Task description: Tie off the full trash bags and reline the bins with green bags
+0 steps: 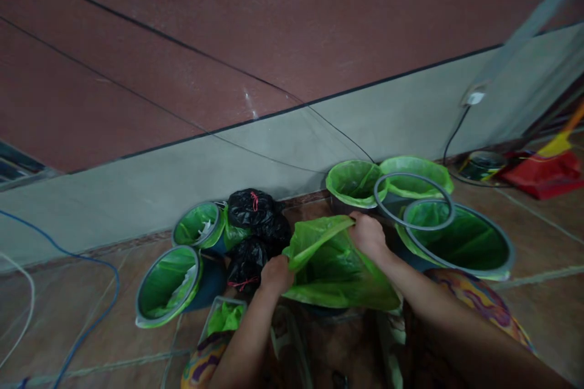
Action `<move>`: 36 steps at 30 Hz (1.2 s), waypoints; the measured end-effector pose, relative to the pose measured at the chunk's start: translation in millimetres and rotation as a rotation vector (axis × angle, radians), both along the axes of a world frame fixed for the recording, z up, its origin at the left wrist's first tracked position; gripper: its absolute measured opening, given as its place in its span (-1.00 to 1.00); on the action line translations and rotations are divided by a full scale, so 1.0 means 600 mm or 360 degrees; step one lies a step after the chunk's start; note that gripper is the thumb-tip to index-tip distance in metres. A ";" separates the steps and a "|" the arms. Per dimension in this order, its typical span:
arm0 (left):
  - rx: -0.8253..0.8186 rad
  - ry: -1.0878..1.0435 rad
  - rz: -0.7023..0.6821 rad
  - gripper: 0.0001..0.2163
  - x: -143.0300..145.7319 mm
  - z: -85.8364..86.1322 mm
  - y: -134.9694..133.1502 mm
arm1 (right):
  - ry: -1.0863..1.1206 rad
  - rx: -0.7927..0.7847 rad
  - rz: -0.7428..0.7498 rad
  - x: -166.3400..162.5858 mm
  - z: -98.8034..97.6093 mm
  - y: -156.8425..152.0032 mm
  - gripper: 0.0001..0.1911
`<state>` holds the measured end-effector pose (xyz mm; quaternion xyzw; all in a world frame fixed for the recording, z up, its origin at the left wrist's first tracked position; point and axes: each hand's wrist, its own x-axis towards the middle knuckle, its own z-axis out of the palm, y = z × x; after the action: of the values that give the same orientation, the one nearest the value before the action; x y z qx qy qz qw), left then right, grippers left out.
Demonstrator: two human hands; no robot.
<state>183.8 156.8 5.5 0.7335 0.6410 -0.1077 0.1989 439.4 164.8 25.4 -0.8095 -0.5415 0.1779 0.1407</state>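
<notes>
A green plastic bag (335,261) is stretched open in front of me, its mouth facing up. My left hand (277,275) is closed on the bag's left edge. On the far right part of the rim, my right hand (368,234) grips the plastic too. Below the bag a dark round edge shows, mostly hidden, and I cannot make out what it is. A loose grey ring (381,206) rests across the lined bins at right. Closest to my left hand are black tied garbage bags (249,261) with pink ties.
Green-lined bins stand at left (143,279) and right (506,249). A small container with green plastic (225,316) sits by my left knee. Further right are a red dustpan (547,175) and a can (482,165). A blue hose (117,285) crosses the tiled floor.
</notes>
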 end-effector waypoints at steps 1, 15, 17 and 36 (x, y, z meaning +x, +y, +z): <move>0.0028 -0.0090 0.0030 -0.72 -0.002 0.002 0.003 | 0.0068 -0.0004 -0.0016 0.004 -0.003 0.003 -0.71; -0.0294 -0.1595 0.0590 -0.42 -0.019 0.021 0.024 | 0.2096 -0.0178 -0.0024 0.019 0.001 -0.016 -0.73; -0.0272 -0.1619 0.0637 -0.40 -0.024 0.018 0.027 | 0.2126 -0.0128 -0.0100 0.024 -0.006 -0.012 -0.80; 0.1164 -0.0810 0.0263 -0.85 -0.021 0.030 0.027 | 0.0013 0.0380 0.0236 0.040 -0.035 -0.009 -0.72</move>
<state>171.4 173.1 23.6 0.7051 0.6240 0.3258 0.0858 463.3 159.4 4.3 -0.7440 -0.6166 0.1254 0.2247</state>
